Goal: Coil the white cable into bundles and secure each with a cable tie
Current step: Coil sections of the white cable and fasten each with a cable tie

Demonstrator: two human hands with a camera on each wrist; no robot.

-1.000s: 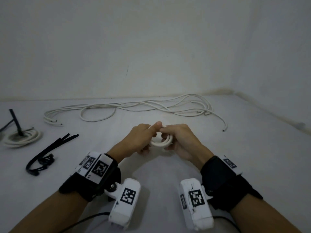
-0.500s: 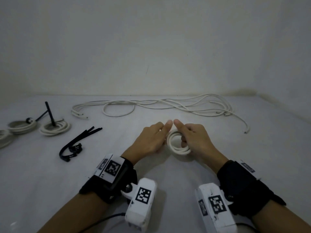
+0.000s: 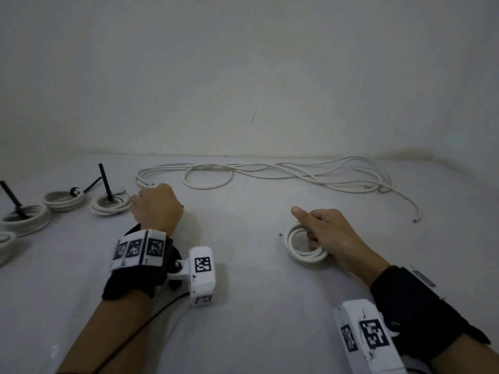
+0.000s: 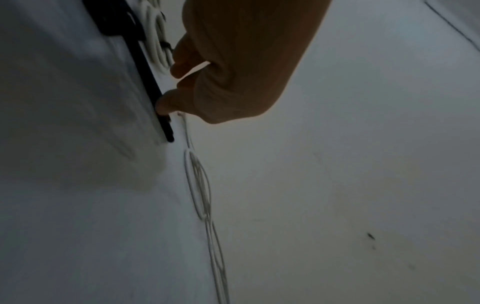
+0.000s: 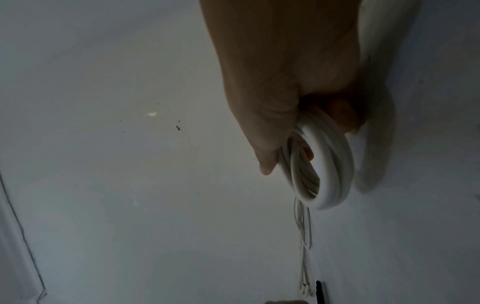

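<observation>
While the right hand [image 3: 328, 230] grips a small coil of white round cable [image 3: 303, 245] with its fingers curled through the ring and the thumb sticking out, the coil resting on the pale surface [image 3: 256, 306], the left hand [image 3: 156, 207] reaches well away from that coil toward the tied bundles. The left wrist view shows the left hand's fingertips [image 4: 166, 103] closing on a thin black plastic cable tie [image 4: 148, 78] that lies on the surface; the fingers are curled onto it, and I judge it pinched, though whether it is lifted cannot be told. Beyond the left hand as seen from the coil lie finished white cable bundles [image 3: 109, 205], each with a black tie tail standing up from it. Behind the coil, along the wall, a long loose white cable [image 3: 283, 171] sprawls uncoiled. The step in hand appears to be fetching a tie for the freshly wound coil: winding is done, securing is not. The next move calls for bringing the tie back to the coil, threading it through the ring around all the turns, feeding the tail into the head and pulling tight, while the right hand keeps the turns from springing apart. The stiff cable will likely loosen if that grip relaxes.
</observation>
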